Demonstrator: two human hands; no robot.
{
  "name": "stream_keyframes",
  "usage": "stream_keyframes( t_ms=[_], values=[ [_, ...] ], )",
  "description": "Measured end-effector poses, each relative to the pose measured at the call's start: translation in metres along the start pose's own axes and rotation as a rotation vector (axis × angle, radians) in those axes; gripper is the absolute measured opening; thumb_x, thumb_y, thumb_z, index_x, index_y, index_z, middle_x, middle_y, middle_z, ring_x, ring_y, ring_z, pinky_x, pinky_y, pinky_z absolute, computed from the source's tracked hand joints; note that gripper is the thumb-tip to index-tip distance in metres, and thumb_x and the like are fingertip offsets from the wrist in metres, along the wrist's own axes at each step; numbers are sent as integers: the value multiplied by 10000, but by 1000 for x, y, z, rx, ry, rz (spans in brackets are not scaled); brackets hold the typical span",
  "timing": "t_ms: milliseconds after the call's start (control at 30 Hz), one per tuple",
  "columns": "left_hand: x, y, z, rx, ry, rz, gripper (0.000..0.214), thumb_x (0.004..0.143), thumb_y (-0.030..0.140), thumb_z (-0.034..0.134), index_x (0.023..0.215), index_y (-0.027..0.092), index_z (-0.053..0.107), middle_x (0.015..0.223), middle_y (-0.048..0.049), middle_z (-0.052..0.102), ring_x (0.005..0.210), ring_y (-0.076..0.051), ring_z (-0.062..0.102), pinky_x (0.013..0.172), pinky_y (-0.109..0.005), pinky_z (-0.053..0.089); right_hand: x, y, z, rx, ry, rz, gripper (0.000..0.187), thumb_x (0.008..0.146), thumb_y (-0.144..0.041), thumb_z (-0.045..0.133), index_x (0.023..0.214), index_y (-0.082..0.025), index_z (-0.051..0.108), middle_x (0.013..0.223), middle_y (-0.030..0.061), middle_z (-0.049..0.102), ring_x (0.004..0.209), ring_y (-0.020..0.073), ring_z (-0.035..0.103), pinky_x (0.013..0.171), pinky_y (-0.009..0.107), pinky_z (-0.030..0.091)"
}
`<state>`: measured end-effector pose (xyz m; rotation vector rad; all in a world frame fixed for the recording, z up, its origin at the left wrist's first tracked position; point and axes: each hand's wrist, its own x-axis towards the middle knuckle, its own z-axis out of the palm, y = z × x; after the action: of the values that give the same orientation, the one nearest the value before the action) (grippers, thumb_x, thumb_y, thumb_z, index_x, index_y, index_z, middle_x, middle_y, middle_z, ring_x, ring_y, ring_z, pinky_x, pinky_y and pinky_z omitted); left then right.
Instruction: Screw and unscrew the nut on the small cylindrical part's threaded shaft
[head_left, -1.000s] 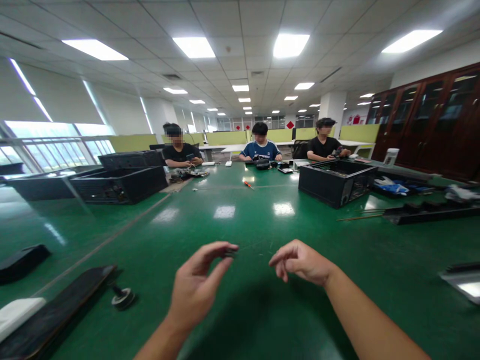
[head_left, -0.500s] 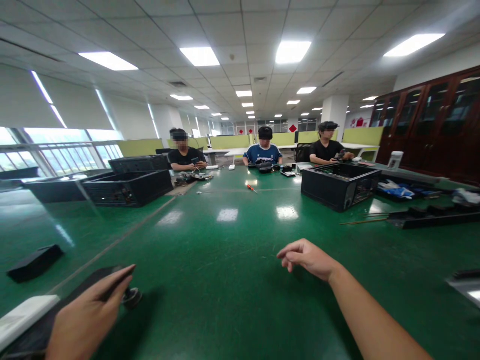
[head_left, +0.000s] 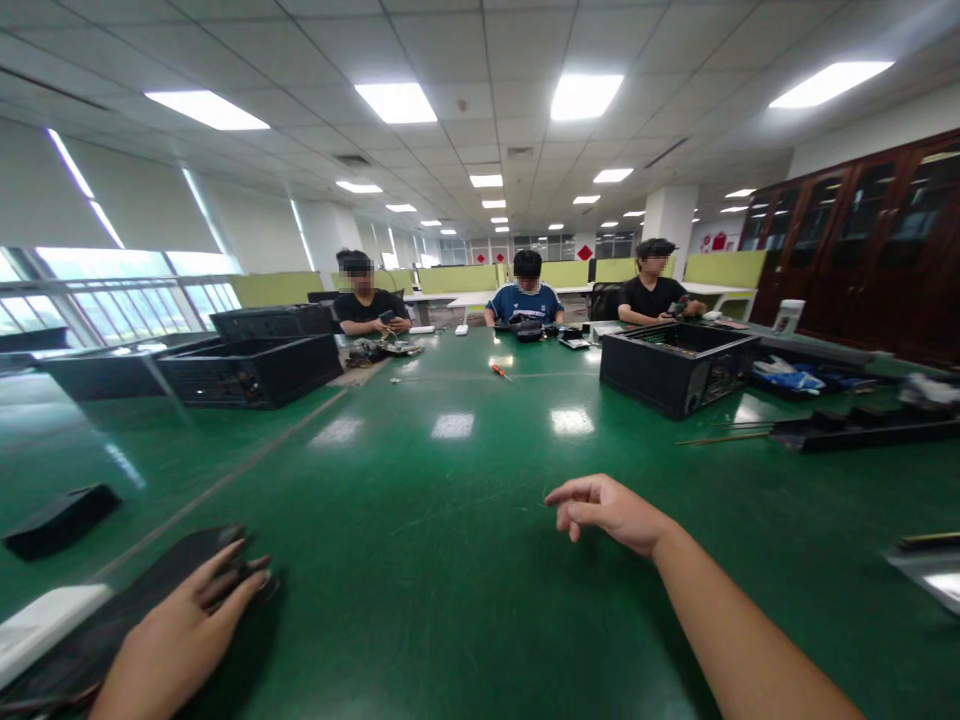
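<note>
My left hand is low at the left, over the end of a long dark flat piece on the green table. Its thumb and fingers are curled about a small dark part with a rounded end; the fingers cover most of it, so its kind is unclear. A white block-shaped item lies beside the left wrist, on or against the dark piece. My right hand hovers over the middle of the table, fingers loosely bent and apart, with nothing in them.
Black computer cases stand at the left and right. An orange screwdriver lies mid-table. A black block is at far left, a long black tray-like part at right. Three people sit across the table.
My left hand has lowered and its fingers have spread over the small dark part, hiding more of its round end. My right hand has shifted slightly left, still holding nothing.
</note>
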<state>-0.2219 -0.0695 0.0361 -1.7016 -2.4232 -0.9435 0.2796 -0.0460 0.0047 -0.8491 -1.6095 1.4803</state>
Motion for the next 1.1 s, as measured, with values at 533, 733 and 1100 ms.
stream_keyframes(
  t_ms=[533,733,1100],
  values=[
    [-16,101,32,-459,-274,277,670,809,486,582,1380,165,440,1210,-134,703,1143,-290,656,1033,-466,463,8,3,11,-83,162,8,522,783,-396,740,1215,-129,622,719,-11,643,591,120,587,609,262,452],
    [-62,194,77,-599,-453,572,462,881,318,565,1322,214,478,1257,-114,660,1149,-244,645,995,-427,504,10,5,19,-247,248,-70,575,770,-284,729,1300,-147,551,835,4,641,644,119,584,633,265,470],
    [-87,184,92,-594,-550,709,454,757,134,685,1180,252,569,1120,-40,709,1043,-222,679,957,-368,534,0,-8,62,-676,189,-238,629,717,-200,730,1315,-240,539,1095,59,674,848,203,637,810,351,505]
  ],
)
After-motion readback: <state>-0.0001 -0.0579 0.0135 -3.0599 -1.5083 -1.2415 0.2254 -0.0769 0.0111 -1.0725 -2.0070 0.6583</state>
